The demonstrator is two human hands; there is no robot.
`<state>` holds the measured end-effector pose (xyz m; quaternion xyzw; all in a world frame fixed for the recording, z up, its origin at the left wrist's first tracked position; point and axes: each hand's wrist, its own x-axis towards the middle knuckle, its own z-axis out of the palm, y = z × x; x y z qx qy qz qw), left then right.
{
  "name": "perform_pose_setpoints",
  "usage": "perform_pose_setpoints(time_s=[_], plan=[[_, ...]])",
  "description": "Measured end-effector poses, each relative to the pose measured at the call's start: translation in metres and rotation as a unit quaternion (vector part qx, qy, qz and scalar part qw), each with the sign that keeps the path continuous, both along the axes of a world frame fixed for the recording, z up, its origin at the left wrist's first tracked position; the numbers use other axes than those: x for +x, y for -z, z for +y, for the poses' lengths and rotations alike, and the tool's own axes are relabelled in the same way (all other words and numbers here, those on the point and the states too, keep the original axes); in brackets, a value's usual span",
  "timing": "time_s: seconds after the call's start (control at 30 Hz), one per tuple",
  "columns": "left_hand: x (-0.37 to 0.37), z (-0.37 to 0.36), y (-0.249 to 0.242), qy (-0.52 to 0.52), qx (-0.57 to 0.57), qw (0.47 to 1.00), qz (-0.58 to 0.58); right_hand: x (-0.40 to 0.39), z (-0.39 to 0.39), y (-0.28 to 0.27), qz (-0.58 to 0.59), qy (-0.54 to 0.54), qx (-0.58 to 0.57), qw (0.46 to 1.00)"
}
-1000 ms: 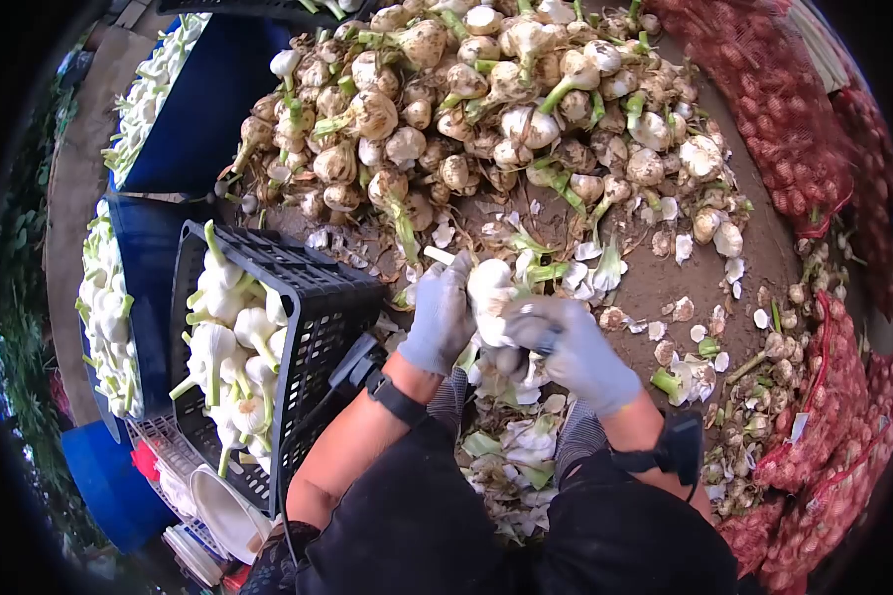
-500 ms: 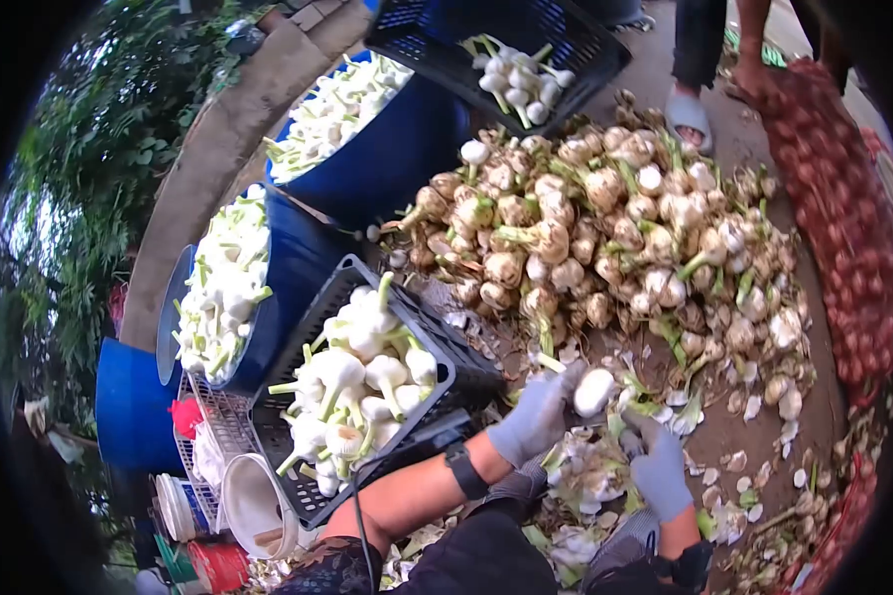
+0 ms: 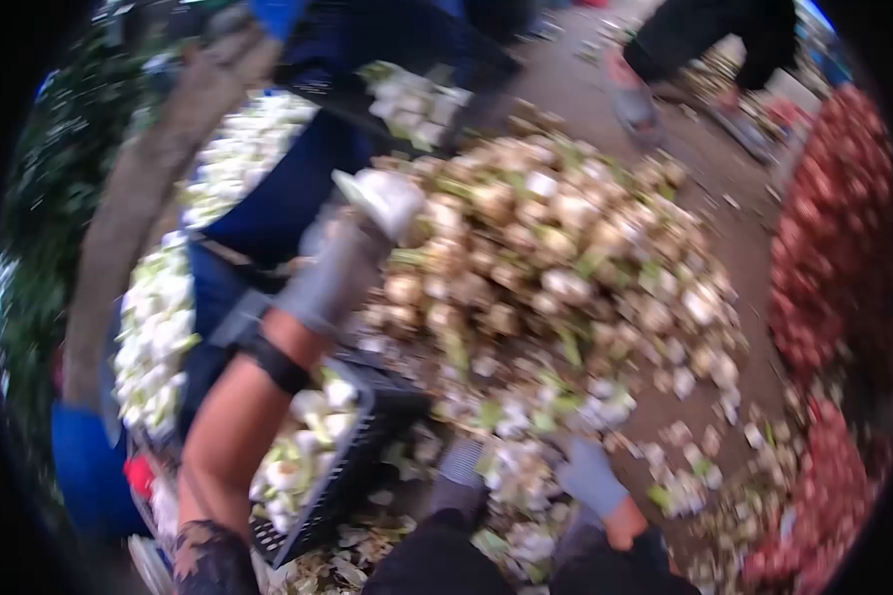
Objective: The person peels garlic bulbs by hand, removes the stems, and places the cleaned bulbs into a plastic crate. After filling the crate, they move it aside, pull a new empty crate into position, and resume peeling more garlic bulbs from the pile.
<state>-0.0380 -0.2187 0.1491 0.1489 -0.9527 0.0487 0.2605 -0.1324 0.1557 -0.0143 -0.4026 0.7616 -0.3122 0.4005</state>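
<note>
My left hand (image 3: 342, 258), in a grey glove, is stretched forward and closed on a white peeled garlic bulb (image 3: 392, 201). It is held up in front of the blue tub and at the left side of a large heap of unpeeled garlic (image 3: 556, 238). Below that arm is a black crate (image 3: 377, 402) with peeled garlic bulbs (image 3: 303, 446) in it. Down near my knees, my right hand (image 3: 587, 474), also gloved, is beside loose garlic peelings (image 3: 526, 476). Its fingers are blurred and partly hidden, so what it may hold does not show.
Blue tubs (image 3: 298, 169) filled with peeled garlic line the left. Farther back, another black crate (image 3: 486, 74) holds a few bulbs. Red mesh sacks (image 3: 829, 238) stand at the right. Another person's foot (image 3: 633, 111) is at the back.
My left hand has moved forward and to the left, carrying the garlic bulb away from my right hand. My right hand is lower and apart from it. The whole view has shifted and blurred.
</note>
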Motion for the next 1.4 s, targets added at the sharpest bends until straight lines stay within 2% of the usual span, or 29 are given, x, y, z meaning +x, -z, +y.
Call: perform_pose_setpoints(time_s=[0.03,0.07,0.1,0.13,0.17,0.23,0.27,0.3,0.37,0.4,0.53,0.57,0.6,0.63,0.67,0.7,0.8,0.87,0.93,1.0,1.03,1.07,1.13,1.17,1.2,1.23,1.27,1.3,1.4], plan=[[-0.019,-0.012,-0.049,-0.087,0.017,0.982,-0.167,0.000,0.002,0.002,0.039,-0.024,0.005,0.999],[-0.041,0.010,-0.054,-0.039,0.056,0.984,-0.163,-0.002,0.001,-0.013,-0.025,0.009,0.000,1.000],[-0.058,0.031,-0.059,0.046,0.267,0.962,0.021,0.001,0.006,-0.001,-0.018,0.027,-0.002,0.999],[-0.070,0.049,-0.063,0.111,0.455,0.861,0.197,-0.004,0.006,-0.010,-0.016,0.062,-0.018,0.998],[-0.075,0.063,-0.060,0.149,0.603,0.701,0.351,-0.011,0.003,-0.016,-0.019,0.084,-0.047,0.995],[-0.068,0.105,-0.032,0.052,0.670,0.740,0.024,-0.015,0.003,0.011,-0.107,0.153,-0.131,0.974],[-0.064,0.136,-0.006,0.104,0.582,0.791,-0.157,-0.025,-0.004,-0.018,-0.038,0.165,-0.131,0.977],[-0.059,0.168,0.027,0.164,0.616,0.748,-0.187,-0.030,-0.005,-0.025,0.007,0.160,-0.157,0.975],[-0.044,0.210,0.082,0.107,0.813,0.509,-0.261,-0.039,-0.005,-0.036,0.003,0.129,-0.184,0.974],[-0.037,0.223,0.098,0.069,0.879,0.427,-0.203,-0.041,-0.001,-0.025,-0.020,0.124,-0.236,0.964],[-0.026,0.234,0.128,0.037,0.868,0.486,-0.098,-0.096,0.033,-0.029,0.135,0.211,-0.031,0.968],[-0.022,0.234,0.133,0.035,0.868,0.486,-0.096,-0.124,0.043,-0.021,0.177,0.278,0.017,0.944],[-0.020,0.231,0.138,0.015,0.857,0.504,-0.108,-0.151,0.052,-0.028,0.331,0.267,0.093,0.900],[-0.019,0.229,0.141,-0.005,0.845,0.522,-0.120,-0.183,0.064,-0.009,0.348,0.295,0.220,0.862],[-0.021,0.229,0.144,-0.006,0.829,0.535,-0.161,-0.204,0.085,0.021,0.478,0.278,0.238,0.799],[-0.023,0.232,0.147,-0.004,0.829,0.536,-0.161,-0.214,0.096,0.032,0.479,0.280,0.238,0.797],[-0.026,0.240,0.162,0.024,0.854,0.494,-0.164,-0.237,0.114,0.060,0.394,0.324,0.229,0.829],[-0.027,0.243,0.172,0.025,0.856,0.495,-0.145,-0.247,0.130,0.094,0.193,0.434,-0.016,0.880],[-0.029,0.248,0.179,0.025,0.865,0.486,-0.121,-0.213,0.129,0.081,0.121,0.447,-0.025,0.886],[-0.034,0.249,0.173,0.043,0.886,0.449,-0.107,-0.165,0.124,0.090,-0.032,0.446,-0.169,0.878],[-0.035,0.251,0.172,0.060,0.885,0.449,-0.104,-0.132,0.110,0.062,-0.063,0.443,-0.102,0.889],[-0.036,0.256,0.166,0.065,0.886,0.446,-0.110,-0.104,0.102,0.049,-0.111,0.403,-0.161,0.894],[-0.046,0.267,0.152,0.073,0.877,0.470,-0.066,-0.058,0.074,0.024,0.011,0.280,-0.157,0.947],[-0.045,0.269,0.155,0.079,0.906,0.414,-0.034,-0.047,0.062,-0.023,0.035,0.210,-0.093,0.973],[-0.044,0.265,0.148,0.049,0.902,0.427,-0.049,-0.046,0.052,-0.044,0.011,0.164,-0.112,0.980],[-0.042,0.259,0.141,0.019,0.896,0.439,-0.061,-0.041,0.049,-0.022,-0.151,0.199,-0.186,0.950],[-0.039,0.249,0.142,0.018,0.905,0.422,-0.051,-0.047,0.048,-0.021,-0.257,0.244,-0.179,0.918],[-0.037,0.246,0.144,0.026,0.890,0.454,-0.006,-0.052,0.046,-0.022,-0.361,0.285,-0.168,0.872],[-0.036,0.247,0.125,0.100,0.852,0.512,-0.044,-0.069,0.040,-0.022,-0.362,0.192,-0.102,0.907]])
